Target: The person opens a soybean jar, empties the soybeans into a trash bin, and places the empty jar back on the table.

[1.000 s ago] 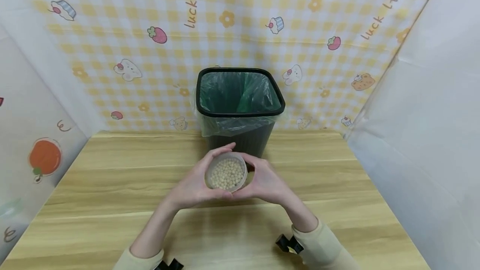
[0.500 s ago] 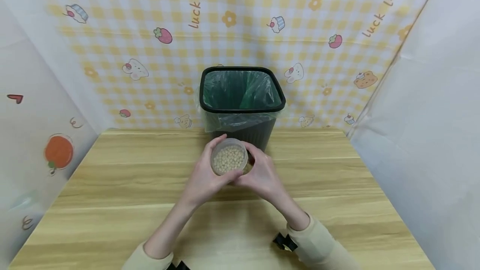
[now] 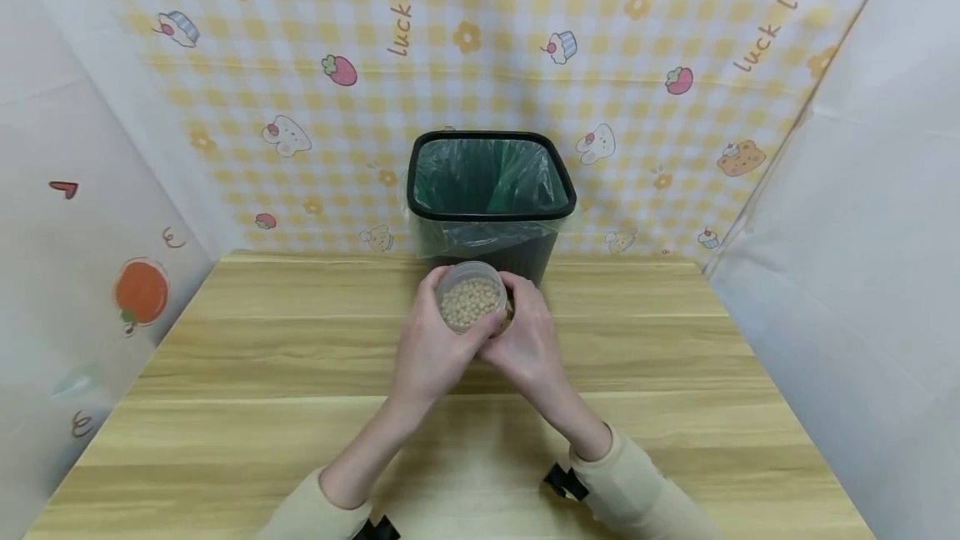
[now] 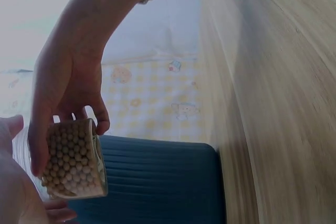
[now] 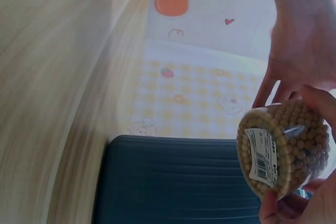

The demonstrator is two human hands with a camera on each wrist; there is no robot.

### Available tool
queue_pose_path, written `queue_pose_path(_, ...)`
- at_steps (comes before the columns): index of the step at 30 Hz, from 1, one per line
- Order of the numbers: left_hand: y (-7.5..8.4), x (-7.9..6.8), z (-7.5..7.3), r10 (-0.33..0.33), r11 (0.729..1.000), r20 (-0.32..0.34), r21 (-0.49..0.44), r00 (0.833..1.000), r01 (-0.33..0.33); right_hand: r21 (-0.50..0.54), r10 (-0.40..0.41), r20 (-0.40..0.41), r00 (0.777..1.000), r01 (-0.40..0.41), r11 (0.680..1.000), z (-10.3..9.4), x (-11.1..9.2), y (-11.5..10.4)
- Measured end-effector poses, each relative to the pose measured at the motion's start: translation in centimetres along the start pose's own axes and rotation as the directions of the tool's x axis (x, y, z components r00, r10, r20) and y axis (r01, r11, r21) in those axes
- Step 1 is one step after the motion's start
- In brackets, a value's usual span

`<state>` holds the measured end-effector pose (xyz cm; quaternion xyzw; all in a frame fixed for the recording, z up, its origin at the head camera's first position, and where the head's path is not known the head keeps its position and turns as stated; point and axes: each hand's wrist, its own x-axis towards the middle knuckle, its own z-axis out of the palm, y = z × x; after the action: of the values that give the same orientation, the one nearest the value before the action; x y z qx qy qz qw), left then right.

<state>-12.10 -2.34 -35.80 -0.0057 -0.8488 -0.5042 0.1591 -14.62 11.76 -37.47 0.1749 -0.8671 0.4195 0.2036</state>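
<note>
A small clear plastic jar point(image 3: 471, 300) full of pale beige round beads is held between both hands, in front of the bin. My left hand point(image 3: 433, 352) grips its left side, with the thumb across the near side of the rim. My right hand point(image 3: 528, 348) holds the jar from the right, lower down. In the right wrist view, a white barcode label point(image 5: 262, 157) shows on the jar's base, and the jar tilts. The left wrist view has the beads point(image 4: 68, 153) visible through the wall, with the right hand's fingers point(image 4: 100, 114) around it.
A dark ribbed bin point(image 3: 492, 216) with a black rim and a green-tinted plastic liner point(image 3: 480, 177) stands at the table's back edge. Behind it hangs a yellow checked cloth point(image 3: 450, 82). White sheets point(image 3: 847, 215) flank the wood-grain table point(image 3: 300, 357).
Both hands have moved the jar forward, closer to the bin's front. My left thumb has shifted across the near rim. The whole view has swung slightly left.
</note>
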Motion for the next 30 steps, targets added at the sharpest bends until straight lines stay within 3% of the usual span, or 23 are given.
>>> queue_pose_path(4, 0.2, 0.0, 0.4, -0.002, 1.0, -0.019, 0.011, 1.0, 0.002, -0.049, 0.019, -0.029, 0.999, -0.021, 0.999, 0.1, -0.1, 0.0)
queue_pose_path(8, 0.1, 0.1, -0.1, -0.008, 1.0, 0.006, -0.01, 1.0, 0.008, -0.043, 0.047, -0.016, 0.999, -0.048, 0.998, -0.1, 0.1, 0.1)
queue_pose_path(17, -1.2, 0.5, -3.0, 0.029, 0.998, 0.124, 0.052, 0.992, -0.036, 0.139, 0.161, 0.163, 0.973, -0.184, 0.973, -1.7, 1.6, 0.6)
queue_pose_path(25, -3.2, 0.5, -5.3, 0.151, 0.975, 0.171, 0.136, 0.974, -0.175, 0.119, 0.152, 0.261, 0.953, -0.188, 0.975, -3.2, 2.0, 1.0)
queue_pose_path(30, -4.1, 0.3, -6.5, 0.177, 0.958, 0.183, 0.193, 0.967, -0.212, 0.092, 0.165, 0.3, 0.94, -0.201, 0.975, -3.8, 2.1, 1.1)
